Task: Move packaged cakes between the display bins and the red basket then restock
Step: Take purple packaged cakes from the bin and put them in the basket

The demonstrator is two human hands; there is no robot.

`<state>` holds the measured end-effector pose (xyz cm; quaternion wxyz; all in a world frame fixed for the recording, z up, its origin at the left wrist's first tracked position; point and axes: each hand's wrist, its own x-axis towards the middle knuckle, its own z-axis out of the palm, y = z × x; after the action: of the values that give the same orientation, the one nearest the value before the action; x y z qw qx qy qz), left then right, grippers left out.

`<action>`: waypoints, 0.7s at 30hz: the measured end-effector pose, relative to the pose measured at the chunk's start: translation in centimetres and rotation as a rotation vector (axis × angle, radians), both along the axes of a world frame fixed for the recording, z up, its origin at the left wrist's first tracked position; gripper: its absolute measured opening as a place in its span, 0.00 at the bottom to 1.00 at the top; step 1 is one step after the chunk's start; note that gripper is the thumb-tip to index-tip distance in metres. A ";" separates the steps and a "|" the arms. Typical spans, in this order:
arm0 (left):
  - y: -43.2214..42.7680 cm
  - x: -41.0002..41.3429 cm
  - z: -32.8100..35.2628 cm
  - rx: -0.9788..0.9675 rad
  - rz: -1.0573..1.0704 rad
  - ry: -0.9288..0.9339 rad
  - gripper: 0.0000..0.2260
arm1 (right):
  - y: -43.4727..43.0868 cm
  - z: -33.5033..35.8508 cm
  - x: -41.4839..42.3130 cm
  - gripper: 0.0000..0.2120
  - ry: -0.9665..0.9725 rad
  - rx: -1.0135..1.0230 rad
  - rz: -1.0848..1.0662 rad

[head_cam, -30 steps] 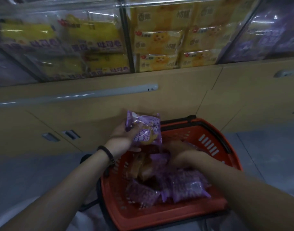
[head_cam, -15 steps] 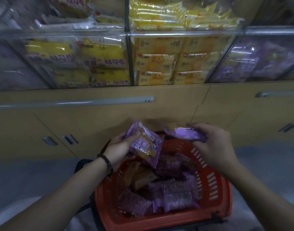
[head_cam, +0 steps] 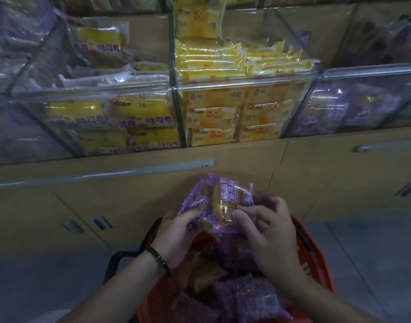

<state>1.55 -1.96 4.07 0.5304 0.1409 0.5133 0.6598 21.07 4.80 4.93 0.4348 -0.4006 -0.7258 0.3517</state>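
Purple-wrapped cake packets (head_cam: 219, 201) are held low centre, just above the red basket (head_cam: 323, 271); left grip (head_cam: 176, 231) and right grip (head_cam: 269, 231) both pinch them, seemingly gathering a handful for the purple bin (head_cam: 353, 108) at upper right.

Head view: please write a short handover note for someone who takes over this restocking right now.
Left hand grips the purple cake packet from the left; right hand pinches its right side, above the red basket.
More purple packets lie in the basket. The clear bin of purple packets is up right.
Done: one packet out of the basket.
Left: probably put it in that bin, then the rest.
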 end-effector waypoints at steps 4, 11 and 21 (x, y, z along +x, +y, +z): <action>0.1 0.1 0.5 -0.070 -0.021 0.027 0.24 | 1.4 1.1 0.2 0.37 0.057 -0.420 -0.055; -0.3 1.9 3.1 0.011 -0.253 0.037 0.22 | 2.2 2.2 0.4 0.53 0.084 -0.579 0.083; 0.7 4.7 14.5 0.043 -0.402 1.078 0.39 | 0.8 9.8 6.8 0.66 -0.232 0.010 0.096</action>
<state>6.21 -1.30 18.54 0.3060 0.5628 0.6607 0.3913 27.89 5.60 14.71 0.3326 -0.4014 -0.7911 0.3200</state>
